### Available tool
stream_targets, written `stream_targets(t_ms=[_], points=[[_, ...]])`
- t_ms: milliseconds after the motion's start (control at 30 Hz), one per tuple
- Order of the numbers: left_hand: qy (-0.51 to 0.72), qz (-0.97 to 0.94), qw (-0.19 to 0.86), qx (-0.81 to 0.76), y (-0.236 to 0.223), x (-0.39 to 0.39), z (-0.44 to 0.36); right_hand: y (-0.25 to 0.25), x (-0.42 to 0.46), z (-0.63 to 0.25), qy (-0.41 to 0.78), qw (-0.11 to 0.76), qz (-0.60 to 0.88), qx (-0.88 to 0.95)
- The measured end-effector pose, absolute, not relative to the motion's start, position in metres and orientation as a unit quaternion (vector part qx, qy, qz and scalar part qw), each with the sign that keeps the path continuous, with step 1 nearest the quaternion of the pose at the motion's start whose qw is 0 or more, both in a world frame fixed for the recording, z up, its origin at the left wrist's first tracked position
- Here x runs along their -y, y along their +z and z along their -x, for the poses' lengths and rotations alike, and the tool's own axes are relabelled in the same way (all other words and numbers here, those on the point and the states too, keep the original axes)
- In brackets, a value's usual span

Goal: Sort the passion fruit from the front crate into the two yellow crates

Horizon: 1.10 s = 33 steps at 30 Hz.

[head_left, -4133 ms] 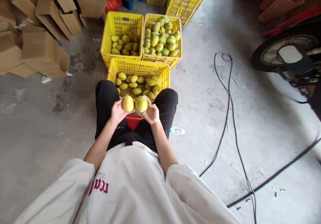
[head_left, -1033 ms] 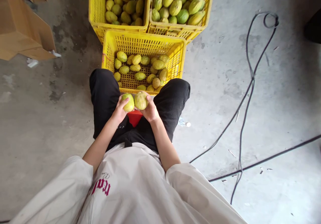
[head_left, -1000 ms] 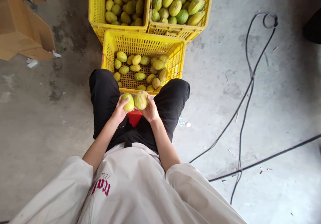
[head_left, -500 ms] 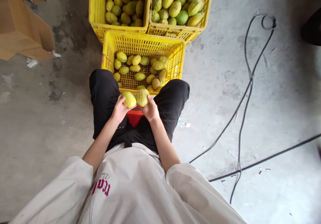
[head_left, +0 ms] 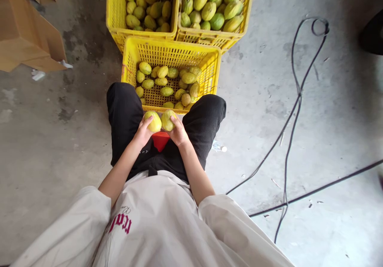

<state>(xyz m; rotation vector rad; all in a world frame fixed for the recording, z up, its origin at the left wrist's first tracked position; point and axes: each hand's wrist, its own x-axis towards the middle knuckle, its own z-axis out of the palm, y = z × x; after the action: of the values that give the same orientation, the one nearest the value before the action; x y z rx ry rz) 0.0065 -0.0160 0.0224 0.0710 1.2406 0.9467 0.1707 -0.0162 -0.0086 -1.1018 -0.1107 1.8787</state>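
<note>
My left hand (head_left: pixel 144 130) is closed around a yellow-green papaya (head_left: pixel 153 122), thumb lying over its side. Another papaya (head_left: pixel 168 120), paler and ribbed, sits in my right hand (head_left: pixel 178 131), gripped between thumb and fingers. The two fruits are side by side above my lap, almost touching. Just beyond them, between and in front of my knees, stands a yellow plastic crate (head_left: pixel 172 47) with several papayas (head_left: pixel 166 91) spread over its slotted bottom. The fingers beneath the held fruits are mostly hidden.
Two fuller yellow crates, a left one (head_left: pixel 113 11) and a right one (head_left: pixel 247 19), adjoin the near crate. Cardboard boxes (head_left: pixel 26 31) lie at far left. Black cable (head_left: pixel 299 95) loops over the concrete floor at right. A plastic bottle (head_left: pixel 220 146) lies by my right leg.
Both papayas have turned slightly in my hands, and my thumbs now reach further over them. The crates and their contents look unchanged.
</note>
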Motion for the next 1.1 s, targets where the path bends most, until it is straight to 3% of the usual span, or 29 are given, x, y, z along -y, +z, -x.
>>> stream_targets(t_ms=[1100], points=[[0.466, 0.024, 0.706, -0.532, 0.031, 0.014, -0.012, -0.009, 0.014, -0.169, 0.755, 0.48, 0.444, 0.047]])
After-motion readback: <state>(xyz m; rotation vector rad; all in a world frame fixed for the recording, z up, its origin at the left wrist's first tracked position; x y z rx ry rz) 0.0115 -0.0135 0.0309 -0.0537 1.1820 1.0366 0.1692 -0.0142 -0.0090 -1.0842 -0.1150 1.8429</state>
